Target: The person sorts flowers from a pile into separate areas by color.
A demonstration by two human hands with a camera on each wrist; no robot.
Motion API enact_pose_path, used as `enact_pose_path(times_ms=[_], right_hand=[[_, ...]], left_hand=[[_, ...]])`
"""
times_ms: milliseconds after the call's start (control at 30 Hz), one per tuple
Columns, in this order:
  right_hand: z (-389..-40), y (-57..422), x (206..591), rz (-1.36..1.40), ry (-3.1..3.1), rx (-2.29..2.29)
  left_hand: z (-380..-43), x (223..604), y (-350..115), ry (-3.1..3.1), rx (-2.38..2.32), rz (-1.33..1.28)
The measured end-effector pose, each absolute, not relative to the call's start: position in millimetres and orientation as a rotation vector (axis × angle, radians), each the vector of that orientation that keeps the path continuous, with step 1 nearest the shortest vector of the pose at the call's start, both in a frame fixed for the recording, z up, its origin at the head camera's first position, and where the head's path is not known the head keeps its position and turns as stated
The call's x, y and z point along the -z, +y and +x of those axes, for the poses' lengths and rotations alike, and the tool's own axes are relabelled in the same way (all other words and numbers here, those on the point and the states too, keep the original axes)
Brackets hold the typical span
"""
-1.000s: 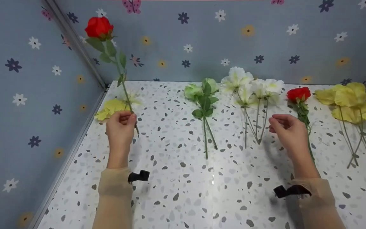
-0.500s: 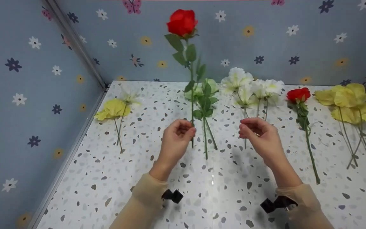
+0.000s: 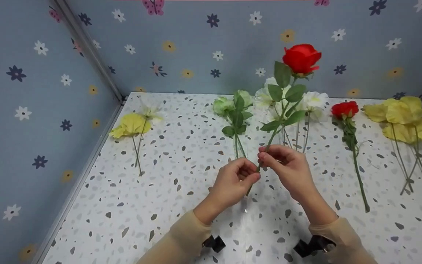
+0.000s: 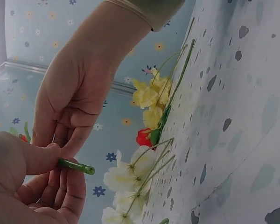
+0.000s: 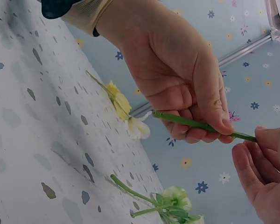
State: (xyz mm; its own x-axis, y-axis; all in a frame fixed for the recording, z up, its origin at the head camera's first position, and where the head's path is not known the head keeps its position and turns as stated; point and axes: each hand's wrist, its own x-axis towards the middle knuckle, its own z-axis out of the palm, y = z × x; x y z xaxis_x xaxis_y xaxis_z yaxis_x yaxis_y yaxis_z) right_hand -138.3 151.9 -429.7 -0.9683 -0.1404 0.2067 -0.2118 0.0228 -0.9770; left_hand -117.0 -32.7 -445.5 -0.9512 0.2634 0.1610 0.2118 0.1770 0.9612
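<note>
A long-stemmed red rose (image 3: 300, 58) is held up above the table, tilted with its bloom to the upper right in the head view. My left hand (image 3: 234, 183) pinches its green stem near the lower end. Just higher on the same stem, thumb and fingertips of my right hand (image 3: 288, 168) pinch it too. The cut end of the stem (image 4: 79, 166) sticks out past the left fingers in the left wrist view. Behind the rose lie white flowers (image 3: 315, 101), partly hidden by its leaves. Pale green roses (image 3: 224, 106) lie beyond my left hand.
On the speckled table (image 3: 181, 227), a yellow flower (image 3: 130, 124) and a pale one (image 3: 149, 112) lie at the left. Another red rose (image 3: 344, 109) and several yellow flowers (image 3: 405, 113) lie at the right. Patterned panels (image 3: 214, 36) wall the back and left side.
My left hand has carried the red rose from the left side to the middle, tilting it rightward. My right hand has come leftward and taken hold of the stem as well.
</note>
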Motion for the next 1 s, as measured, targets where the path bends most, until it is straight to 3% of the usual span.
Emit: enact_pose_path(times_ms=[1000], right_hand=[[-138.3,157.8,428.8,0.388,-2.326,-1.941]], left_hand=[[-120.4,452.9,-36.8,2.36,-1.733,0.559]])
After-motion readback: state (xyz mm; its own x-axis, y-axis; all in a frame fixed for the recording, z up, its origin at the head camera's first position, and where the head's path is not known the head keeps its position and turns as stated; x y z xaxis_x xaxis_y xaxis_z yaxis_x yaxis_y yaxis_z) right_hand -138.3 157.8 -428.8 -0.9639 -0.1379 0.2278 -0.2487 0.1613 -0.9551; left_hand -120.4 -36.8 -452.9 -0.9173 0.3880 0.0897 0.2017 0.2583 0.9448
